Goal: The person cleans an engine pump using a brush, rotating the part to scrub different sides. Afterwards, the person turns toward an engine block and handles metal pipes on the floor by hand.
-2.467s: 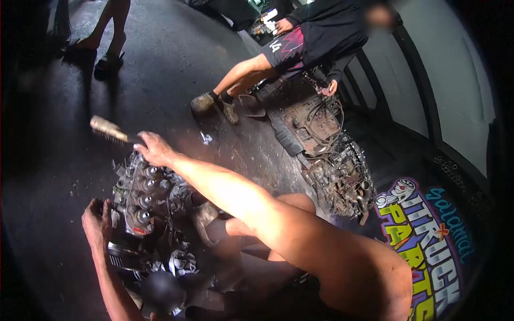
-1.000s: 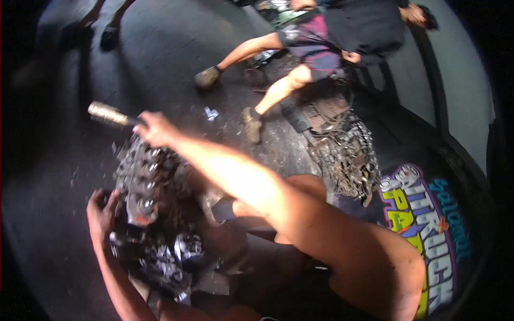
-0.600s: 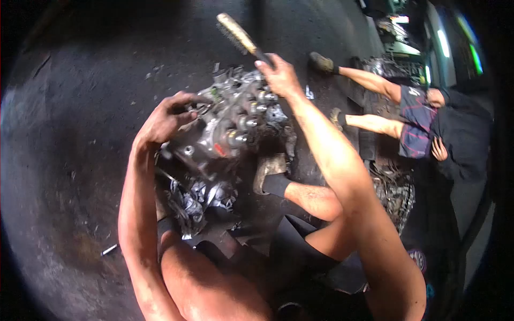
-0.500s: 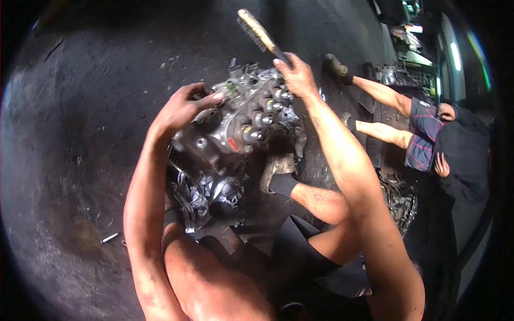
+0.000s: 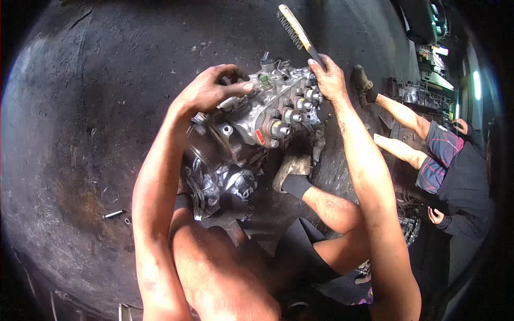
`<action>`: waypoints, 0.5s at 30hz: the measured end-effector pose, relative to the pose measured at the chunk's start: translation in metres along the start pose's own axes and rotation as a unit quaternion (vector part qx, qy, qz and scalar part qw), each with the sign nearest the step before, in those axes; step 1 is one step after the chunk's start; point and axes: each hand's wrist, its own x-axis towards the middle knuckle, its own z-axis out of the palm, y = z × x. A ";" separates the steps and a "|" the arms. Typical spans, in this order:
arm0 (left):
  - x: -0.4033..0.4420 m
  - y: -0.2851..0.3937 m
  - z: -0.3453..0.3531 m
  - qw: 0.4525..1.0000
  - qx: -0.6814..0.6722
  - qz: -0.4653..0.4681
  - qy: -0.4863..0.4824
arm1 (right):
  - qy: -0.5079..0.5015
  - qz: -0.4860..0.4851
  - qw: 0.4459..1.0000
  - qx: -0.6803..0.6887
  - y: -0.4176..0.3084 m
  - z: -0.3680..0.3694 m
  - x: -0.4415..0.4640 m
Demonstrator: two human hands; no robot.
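A wire brush (image 5: 293, 27) with a pale back and dark bristles points up and away, its dark handle wrapped in the fingers of my right hand (image 5: 331, 79). Just left of that hand sits a metal fuel injection pump (image 5: 257, 109), with several threaded outlets along its side and a red label. My left hand (image 5: 211, 91) is over the pump's near-left top, thumb and curled fingers apart with a gap between them. Whether its fingertips touch the metal is hard to tell. Crumpled, shiny plastic-like wrapping (image 5: 230, 184) lies below the pump, near my leg.
Another person (image 5: 455, 155) is at the right, legs stretched toward the pump. Metal parts (image 5: 417, 95) stand behind them. A small pale rod (image 5: 113, 214) and a ring (image 5: 127, 221) lie on the dark floor (image 5: 80, 134) at left. My shoe (image 5: 292, 168) is beside the pump.
The view has shifted, so everything appears farther right. My right hand still holds the wire brush up. My left hand stays over the pump, and the other person's lower hand has moved down.
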 end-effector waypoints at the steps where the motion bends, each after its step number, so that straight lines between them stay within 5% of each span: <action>1: 0.000 0.005 0.003 0.997 0.050 -0.045 0.038 | -0.002 -0.004 1.000 -0.003 0.001 0.000 0.000; 3: -0.004 0.020 0.000 0.996 0.055 -0.048 -0.056 | -0.003 -0.012 1.000 -0.010 0.003 0.000 0.002; 5: 0.004 -0.008 -0.006 0.977 -0.056 0.169 -0.117 | 0.009 -0.019 1.000 -0.022 0.008 0.000 0.003; 10: -0.009 0.025 -0.005 0.993 0.066 -0.040 -0.087 | 0.006 -0.020 0.999 -0.025 -0.002 -0.004 -0.002; 11: -0.010 0.030 -0.004 0.990 0.079 -0.043 -0.108 | 0.000 -0.014 1.000 -0.023 -0.006 -0.005 -0.003; 14: 0.001 -0.017 -0.004 0.964 0.060 0.227 -0.128 | -0.011 0.015 1.000 -0.001 -0.014 -0.007 -0.007; 15: -0.005 -0.007 -0.003 0.986 0.056 0.116 -0.111 | -0.006 0.001 1.000 -0.010 -0.012 -0.006 -0.006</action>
